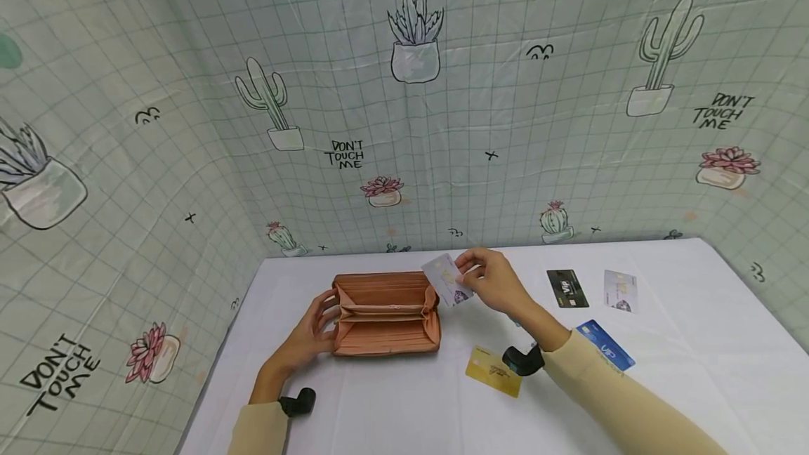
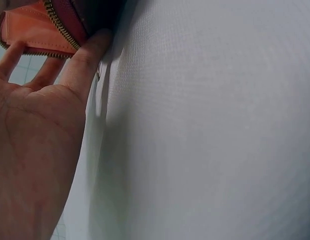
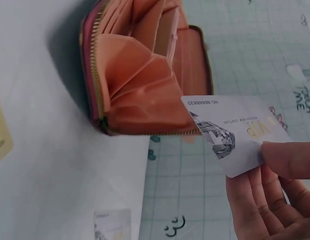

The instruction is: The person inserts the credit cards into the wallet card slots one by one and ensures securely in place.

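An orange-brown zip wallet (image 1: pixel 387 339) lies spread open on the white table, its inner compartments showing. My left hand (image 1: pixel 306 335) holds the wallet's left side; in the left wrist view the thumb and fingers (image 2: pixel 15 57) sit at its zipped edges. With thumb and fingers, my right hand (image 1: pixel 496 283) pinches a silver-white VIP card (image 1: pixel 442 274) in the air by the wallet's right end. The right wrist view shows a diamond picture and gold lettering on that card (image 3: pixel 230 122), apart from the pleated side of the wallet (image 3: pixel 140 85).
Right of the wallet lie a gold card (image 1: pixel 483 369), a blue VIP card (image 1: pixel 605 345), a black VIP card (image 1: pixel 567 288) and another silver card (image 1: pixel 621 291). The right forearm passes over the table (image 1: pixel 379 406) near them. A patterned cloth (image 1: pixel 474 111) hangs behind.
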Demonstrator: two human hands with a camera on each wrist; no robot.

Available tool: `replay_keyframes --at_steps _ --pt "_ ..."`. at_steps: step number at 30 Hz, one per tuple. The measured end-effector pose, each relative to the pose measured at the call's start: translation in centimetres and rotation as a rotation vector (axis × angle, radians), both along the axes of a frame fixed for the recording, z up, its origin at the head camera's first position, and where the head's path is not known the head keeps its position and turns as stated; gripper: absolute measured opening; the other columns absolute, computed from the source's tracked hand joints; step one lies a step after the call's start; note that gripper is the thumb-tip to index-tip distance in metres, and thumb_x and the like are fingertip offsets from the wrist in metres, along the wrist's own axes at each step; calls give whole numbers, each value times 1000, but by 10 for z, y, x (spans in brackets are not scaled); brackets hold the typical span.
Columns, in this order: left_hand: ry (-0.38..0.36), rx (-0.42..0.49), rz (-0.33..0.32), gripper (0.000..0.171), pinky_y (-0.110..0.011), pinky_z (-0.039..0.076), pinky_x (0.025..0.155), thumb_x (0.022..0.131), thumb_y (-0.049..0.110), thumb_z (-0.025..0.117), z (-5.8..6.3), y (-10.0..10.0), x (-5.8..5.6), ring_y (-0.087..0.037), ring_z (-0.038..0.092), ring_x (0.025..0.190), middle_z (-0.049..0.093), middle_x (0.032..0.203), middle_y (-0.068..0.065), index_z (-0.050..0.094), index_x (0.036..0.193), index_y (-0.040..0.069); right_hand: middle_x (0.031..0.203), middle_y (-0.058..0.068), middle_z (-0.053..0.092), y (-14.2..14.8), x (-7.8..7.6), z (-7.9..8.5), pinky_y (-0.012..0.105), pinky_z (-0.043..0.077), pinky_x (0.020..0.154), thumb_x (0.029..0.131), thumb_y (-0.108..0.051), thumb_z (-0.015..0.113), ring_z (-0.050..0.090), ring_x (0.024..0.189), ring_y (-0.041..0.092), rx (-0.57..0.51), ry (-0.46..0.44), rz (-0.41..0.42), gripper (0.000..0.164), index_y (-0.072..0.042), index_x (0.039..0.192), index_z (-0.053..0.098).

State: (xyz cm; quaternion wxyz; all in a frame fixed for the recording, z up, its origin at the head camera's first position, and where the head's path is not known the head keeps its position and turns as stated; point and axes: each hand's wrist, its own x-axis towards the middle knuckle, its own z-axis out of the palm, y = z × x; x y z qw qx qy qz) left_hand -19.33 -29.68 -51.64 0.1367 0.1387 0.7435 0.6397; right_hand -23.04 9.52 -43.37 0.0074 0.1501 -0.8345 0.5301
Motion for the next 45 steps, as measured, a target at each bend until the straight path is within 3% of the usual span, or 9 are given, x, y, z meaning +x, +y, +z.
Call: replay_keyframes --at_steps 4,14,22,25,28,33,35,41,45 --pt "3 1 -4 104 -18 45 103 82 -15 73 0 0 0 -7 40 139 17 169 -30 14 167 2 103 20 71 -16 -5 3 37 59 75 94 11 67 73 90 32 -14 58 39 16 7 109 69" --pt "5 14 -3 102 -19 46 102 84 -10 74 1 1 0 -1 43 134 17 168 -33 13 166 0 104 17 71 -55 -11 6 41 61 80 94 10 72 73 92 34 -40 163 84 15 3 107 70" --pt "6 5 -5 102 -20 46 103 84 -10 73 2 2 0 -43 27 152 18 168 -32 13 166 0 103 14 72 -76 -15 2 41 61 81 93 10 73 73 93 31 -54 215 105 16 0 106 71" --pt "6 5 -6 102 -19 47 103 84 -10 73 2 2 0 -49 22 153 18 168 -33 13 166 0 102 13 73 -85 -17 -1 38 61 83 93 10 73 73 92 29 -38 239 108 16 -1 105 72" --pt "3 1 -4 102 -20 47 103 84 -10 73 3 2 1 -44 26 153 18 168 -32 13 166 0 104 11 73 -93 -20 -3 36 61 82 94 9 72 73 93 27 -22 248 108 16 -2 105 72" --pt "3 -7 -4 101 -20 47 103 84 -10 71 3 1 1 -13 40 143 17 168 -32 13 166 1 105 11 74 -104 -23 -4 34 61 81 94 9 72 72 95 26 8 285 123 16 -3 105 72" --pt "2 -9 -1 101 -19 47 103 84 -12 71 3 1 1 -10 40 141 17 168 -32 13 166 1 103 11 74 -107 -23 -5 33 61 80 94 9 72 72 94 26 26 308 131 16 -3 105 71" --pt "-5 -15 6 103 -20 47 102 83 -12 73 3 2 1 -44 27 153 18 168 -31 13 166 1 101 10 74 -116 -23 -6 34 60 79 95 10 71 72 93 24 77 344 129 17 -4 104 71" --pt "-11 -9 5 104 -21 47 103 83 -11 73 4 3 1 -50 22 154 18 168 -31 13 167 2 103 10 75 -121 -21 -7 36 60 80 95 10 70 73 94 23 116 366 115 18 -5 105 72"
